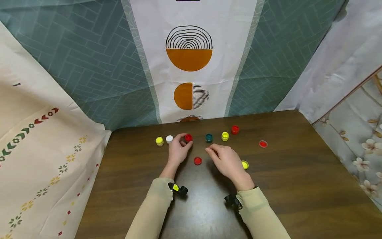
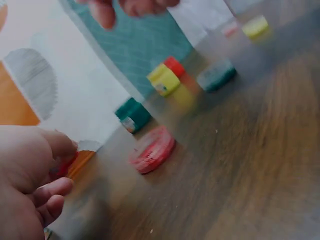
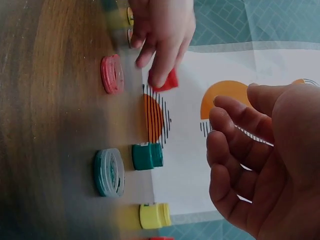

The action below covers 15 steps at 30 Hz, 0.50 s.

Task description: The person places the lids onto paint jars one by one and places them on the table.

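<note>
In the head view my left hand [image 1: 177, 152] pinches a small red paint jar [image 1: 188, 137] between thumb and fingers. From the right wrist view, that red jar [image 3: 169, 80] appears lifted off the table, partly covered by the fingertips. My right hand [image 1: 225, 159] hovers over the table, its fingers loosely bent with nothing in them. Between the two hands a red lid [image 1: 197, 160] lies on the wood. A green lid [image 3: 110, 172] lies below the right hand, hidden from the head view. The nearest jar to the right hand is the green one [image 1: 209, 138].
A yellow-capped jar [image 1: 159, 141] and a white-capped jar [image 1: 169, 139] stand left of the left hand. Toward the back right are an uncapped yellow jar [image 1: 225, 136] and a red jar [image 1: 235, 129]. A yellow lid [image 1: 245, 165] and another red lid [image 1: 263, 144] lie right.
</note>
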Tool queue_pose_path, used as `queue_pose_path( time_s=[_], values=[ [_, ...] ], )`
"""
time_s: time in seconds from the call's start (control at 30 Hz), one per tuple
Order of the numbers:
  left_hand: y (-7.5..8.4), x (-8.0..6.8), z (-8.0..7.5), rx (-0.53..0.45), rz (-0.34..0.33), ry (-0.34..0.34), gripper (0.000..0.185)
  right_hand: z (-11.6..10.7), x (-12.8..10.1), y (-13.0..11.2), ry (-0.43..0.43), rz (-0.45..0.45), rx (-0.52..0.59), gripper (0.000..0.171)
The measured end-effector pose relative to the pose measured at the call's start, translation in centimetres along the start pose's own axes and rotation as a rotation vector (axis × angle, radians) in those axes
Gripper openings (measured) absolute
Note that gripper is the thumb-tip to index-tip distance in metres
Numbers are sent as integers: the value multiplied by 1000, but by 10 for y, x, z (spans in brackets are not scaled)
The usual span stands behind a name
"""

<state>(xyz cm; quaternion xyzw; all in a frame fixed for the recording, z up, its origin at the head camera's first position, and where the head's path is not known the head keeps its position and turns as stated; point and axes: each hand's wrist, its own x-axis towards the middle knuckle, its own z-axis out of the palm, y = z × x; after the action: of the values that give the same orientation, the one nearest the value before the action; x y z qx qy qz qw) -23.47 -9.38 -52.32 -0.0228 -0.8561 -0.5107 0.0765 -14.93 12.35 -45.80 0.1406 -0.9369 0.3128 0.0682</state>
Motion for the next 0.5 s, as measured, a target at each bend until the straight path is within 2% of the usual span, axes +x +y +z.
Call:
queue_pose_path(
  time_s=[0.1, 0.27, 0.4, 0.5],
  values=[
    [-1, -12, -14, -81, 49, -1, 38, 3, 2, -1, -18, 6, -3, 23],
    [1, -34, -42, -213, 130, -75, 43, 10, 6, -4, -46, -7, -10, 15],
    [-1, -49, -61, -289, 134, -107, 48, 19, 10, -8, -90, -25, -9, 12],
    [-6, -57, -69, -322, 119, -99, 43, 27, 12, -11, -135, -38, -33, 20]
  ],
)
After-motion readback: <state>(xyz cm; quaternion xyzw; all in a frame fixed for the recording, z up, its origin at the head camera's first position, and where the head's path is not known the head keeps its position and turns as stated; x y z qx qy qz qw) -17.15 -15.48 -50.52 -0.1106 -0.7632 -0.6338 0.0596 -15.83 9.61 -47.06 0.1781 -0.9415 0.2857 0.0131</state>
